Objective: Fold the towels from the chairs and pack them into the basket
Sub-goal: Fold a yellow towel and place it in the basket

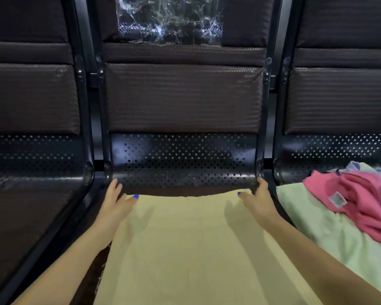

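The left hand [116, 200] lies at the far left corner of a pale yellow towel [191, 249], its thumb with a blue-painted nail laid on top of the cloth and its fingers [114, 186] stretched past the edge, loosely apart; whether they curl under the cloth cannot be told. The right hand [259, 200] mirrors it at the far right corner: a blue-nailed thumb lies on the cloth and the other fingers reach past the corner toward the seat frame. Both bare forearms run in from the lower corners of the frame along the towel's side edges.

The yellow towel is spread flat over the middle chair seat [183, 170], filling the lower centre of the frame, its far edge just short of the perforated metal bend at the back of the seat. A frayed edge shows at its lower left side.

At the right of the frame, on the next seat, a pale green towel [317, 221] lies spread out, and a crumpled pink towel [359, 201] with a small white label sits on top of it. Bits of lilac and light blue cloth [353, 167] show behind the pink one.

At the top centre, a crinkled sheet of clear plastic [167, 20] is stuck on the dark padded backrest [183, 97]. The seat on the left [31, 216] is dark.
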Available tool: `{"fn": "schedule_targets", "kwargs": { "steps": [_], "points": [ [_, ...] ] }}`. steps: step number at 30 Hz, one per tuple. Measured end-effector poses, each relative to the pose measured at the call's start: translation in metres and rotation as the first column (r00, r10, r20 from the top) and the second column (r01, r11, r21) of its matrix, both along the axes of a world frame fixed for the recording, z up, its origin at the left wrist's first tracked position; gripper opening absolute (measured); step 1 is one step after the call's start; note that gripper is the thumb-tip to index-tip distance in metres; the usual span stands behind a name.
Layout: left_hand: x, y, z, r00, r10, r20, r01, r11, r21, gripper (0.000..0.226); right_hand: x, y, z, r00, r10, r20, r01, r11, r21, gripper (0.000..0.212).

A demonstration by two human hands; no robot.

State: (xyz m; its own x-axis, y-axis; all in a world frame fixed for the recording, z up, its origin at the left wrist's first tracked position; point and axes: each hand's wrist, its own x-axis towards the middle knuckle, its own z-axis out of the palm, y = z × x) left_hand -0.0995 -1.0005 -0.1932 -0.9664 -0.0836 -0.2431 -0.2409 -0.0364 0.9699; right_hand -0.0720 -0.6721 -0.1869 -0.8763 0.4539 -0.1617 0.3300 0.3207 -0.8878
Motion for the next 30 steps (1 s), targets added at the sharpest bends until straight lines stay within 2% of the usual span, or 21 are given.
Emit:
{"fn": "schedule_targets", "kwargs": {
  "steps": [2,3,5,7,8,9,11,12,13,15,16,18,19,21,23,25,27,28,29,30],
  "points": [
    [0.006,0.006,0.01,0.994,-0.109,0.003,0.109,0.993,-0.049,0.081,0.008,-0.001,0.005,0.974,0.168,0.151,-0.189,0.972,0.137,0.069],
    [0.011,0.009,0.017,0.985,-0.174,0.004,0.173,0.974,-0.144,0.079,0.016,-0.002,0.011,0.922,0.277,0.271,-0.339,0.915,0.219,0.065],
    [0.027,0.015,0.032,0.94,-0.335,0.064,0.333,0.858,-0.391,0.07,0.038,-0.001,0.019,0.753,0.459,0.472,-0.63,0.709,0.316,0.058],
    [0.05,0.019,0.044,0.863,-0.478,0.164,0.484,0.69,-0.538,0.061,0.067,-0.002,0.02,0.606,0.549,0.576,-0.79,0.497,0.358,0.057],
    [0.065,0.021,0.048,0.821,-0.54,0.184,0.529,0.602,-0.597,0.058,0.085,-0.002,0.02,0.554,0.549,0.626,-0.832,0.403,0.382,0.064],
    [0.083,0.022,0.05,0.776,-0.601,0.192,0.553,0.502,-0.665,0.055,0.104,-0.002,0.019,0.538,0.535,0.652,-0.843,0.326,0.428,0.08],
    [0.122,0.023,0.046,0.651,-0.718,0.246,0.564,0.241,-0.79,0.065,0.138,-0.001,0.021,0.55,0.516,0.657,-0.829,0.247,0.501,0.126],
    [0.143,0.021,0.041,0.581,-0.767,0.272,0.535,0.109,-0.838,0.077,0.151,-0.001,0.021,0.545,0.508,0.667,-0.831,0.221,0.51,0.139],
    [0.161,0.018,0.037,0.522,-0.802,0.289,0.504,0.017,-0.863,0.086,0.161,0.001,0.021,0.547,0.494,0.676,-0.83,0.214,0.516,0.145],
    [0.194,0.004,0.031,0.451,-0.826,0.339,0.488,-0.089,-0.868,0.086,0.181,0.002,0.029,0.556,0.492,0.67,-0.819,0.189,0.542,0.143],
    [0.206,-0.003,0.03,0.426,-0.828,0.365,0.483,-0.133,-0.865,0.084,0.192,0.003,0.033,0.551,0.506,0.664,-0.813,0.144,0.565,0.134],
    [0.221,-0.018,0.032,0.413,-0.825,0.386,0.445,-0.187,-0.876,0.081,0.212,0.004,0.042,0.57,0.577,0.585,-0.724,0.017,0.689,0.1],
    [0.224,-0.027,0.032,0.424,-0.816,0.393,0.426,-0.204,-0.882,0.08,0.221,0.007,0.042,0.586,0.628,0.513,-0.631,-0.044,0.775,0.079],
    [0.23,-0.044,0.032,0.464,-0.796,0.389,0.4,-0.204,-0.894,0.08,0.238,0.017,0.035,0.561,0.709,0.426,-0.524,-0.094,0.847,0.05],
    [0.237,-0.059,0.027,0.514,-0.804,0.299,0.401,-0.083,-0.912,0.079,0.249,0.024,0.034,0.547,0.736,0.4,-0.506,-0.09,0.858,0.031],
    [0.241,-0.071,0.024,0.584,-0.789,0.191,0.424,0.096,-0.901,0.074,0.255,0.027,0.036,0.553,0.733,0.396,-0.525,-0.063,0.849,0.037],
    [0.241,-0.078,0.024,0.655,-0.752,0.073,0.412,0.274,-0.869,0.043,0.255,0.028,0.035,0.566,0.728,0.386,-0.531,-0.036,0.847,0.048],
    [0.239,-0.08,0.024,0.679,-0.734,0.0,0.367,0.34,-0.866,0.051,0.254,0.028,0.034,0.579,0.722,0.379,-0.531,-0.018,0.847,0.05],
    [0.237,-0.081,0.022,0.698,-0.713,-0.064,0.31,0.382,-0.87,0.07,0.252,0.029,0.032,0.611,0.708,0.354,-0.522,0.024,0.853,0.051],
    [0.235,-0.081,0.019,0.724,-0.685,-0.078,0.289,0.405,-0.867,0.081,0.247,0.03,0.03,0.643,0.696,0.319,-0.545,0.123,0.829,0.052]
  ]
}}
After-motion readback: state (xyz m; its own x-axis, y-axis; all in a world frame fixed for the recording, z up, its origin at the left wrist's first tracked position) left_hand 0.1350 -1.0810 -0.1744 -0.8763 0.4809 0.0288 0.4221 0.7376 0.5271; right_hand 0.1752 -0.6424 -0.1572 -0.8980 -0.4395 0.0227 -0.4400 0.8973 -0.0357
